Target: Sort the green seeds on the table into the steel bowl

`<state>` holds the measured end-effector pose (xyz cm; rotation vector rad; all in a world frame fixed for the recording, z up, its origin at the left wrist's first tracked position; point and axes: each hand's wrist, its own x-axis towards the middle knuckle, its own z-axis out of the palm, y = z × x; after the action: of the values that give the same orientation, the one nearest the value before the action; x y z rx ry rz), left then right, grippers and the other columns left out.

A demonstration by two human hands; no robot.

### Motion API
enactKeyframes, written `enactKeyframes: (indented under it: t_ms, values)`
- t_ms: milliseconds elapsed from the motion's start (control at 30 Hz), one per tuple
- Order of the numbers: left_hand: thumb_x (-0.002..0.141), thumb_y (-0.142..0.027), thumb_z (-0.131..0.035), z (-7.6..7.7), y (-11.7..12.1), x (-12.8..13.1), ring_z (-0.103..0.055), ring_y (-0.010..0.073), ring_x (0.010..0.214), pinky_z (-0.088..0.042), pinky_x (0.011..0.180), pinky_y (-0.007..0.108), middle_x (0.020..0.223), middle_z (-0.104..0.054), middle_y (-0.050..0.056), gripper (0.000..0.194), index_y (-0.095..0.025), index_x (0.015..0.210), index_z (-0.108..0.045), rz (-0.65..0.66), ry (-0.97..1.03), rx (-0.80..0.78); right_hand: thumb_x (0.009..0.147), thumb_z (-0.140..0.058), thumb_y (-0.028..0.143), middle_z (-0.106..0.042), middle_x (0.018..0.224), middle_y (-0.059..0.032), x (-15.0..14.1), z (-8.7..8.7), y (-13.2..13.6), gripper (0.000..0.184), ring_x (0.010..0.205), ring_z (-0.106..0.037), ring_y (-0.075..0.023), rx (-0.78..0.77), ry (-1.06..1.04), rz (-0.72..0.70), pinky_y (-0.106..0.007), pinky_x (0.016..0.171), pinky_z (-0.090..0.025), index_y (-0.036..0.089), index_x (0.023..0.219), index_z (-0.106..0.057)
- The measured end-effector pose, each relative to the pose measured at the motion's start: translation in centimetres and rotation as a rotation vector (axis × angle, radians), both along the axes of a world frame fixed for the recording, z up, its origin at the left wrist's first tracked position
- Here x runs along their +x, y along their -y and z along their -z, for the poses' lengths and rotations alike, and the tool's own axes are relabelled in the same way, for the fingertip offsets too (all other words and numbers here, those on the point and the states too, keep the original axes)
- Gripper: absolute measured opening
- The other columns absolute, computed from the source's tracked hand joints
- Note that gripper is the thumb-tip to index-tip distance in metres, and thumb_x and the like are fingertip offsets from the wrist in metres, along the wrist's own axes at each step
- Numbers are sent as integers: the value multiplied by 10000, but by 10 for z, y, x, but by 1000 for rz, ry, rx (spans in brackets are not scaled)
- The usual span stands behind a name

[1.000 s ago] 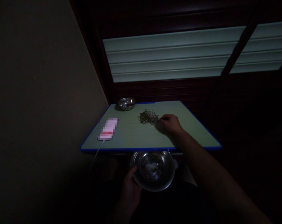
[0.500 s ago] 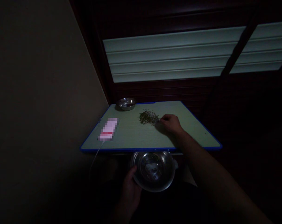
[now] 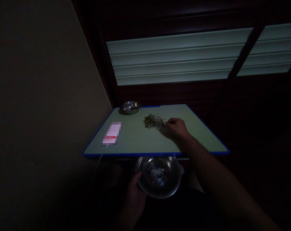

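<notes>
My left hand (image 3: 136, 194) grips the rim of a large metal bowl (image 3: 171, 186), its thumb over the near left edge. This bowl is held just below the table's front edge, with a few small bits and a bright reflection inside. On the pale green table (image 3: 133, 141) lies a loose heap of small greenish-brown grains or beans (image 3: 153, 122). My right hand (image 3: 176, 127) rests at the heap's right edge with fingers pinched together. Whatever lies between its fingertips is too dark and small to make out.
A smaller metal bowl (image 3: 130, 108) stands at the table's back left corner. A blurred phone (image 3: 112, 133) with a white cable (image 3: 99, 162) lies on the left side. A wall (image 3: 51, 80) rises at the left, and dark wooden panels with pale slats (image 3: 174, 57) stand behind.
Hardly anything differs. My right hand stays pinched at the heap's right edge, and my left hand keeps the large bowl in nearly the same place.
</notes>
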<state>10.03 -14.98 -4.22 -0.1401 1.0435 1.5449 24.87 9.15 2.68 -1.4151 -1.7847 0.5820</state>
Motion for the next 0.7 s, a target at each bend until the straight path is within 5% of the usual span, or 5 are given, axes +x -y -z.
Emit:
enactKeyframes:
  t_ms: [700]
  values:
    - [859, -171, -593, 4, -2, -1, -742, 210, 848, -582, 848, 346, 840, -796, 69, 146, -135, 921, -721, -6, -5, 23, 647, -588, 255, -635, 611, -6, 0, -1, 0, 152, 649, -573, -160, -16, 8, 48, -256, 605, -386, 165, 666, -709]
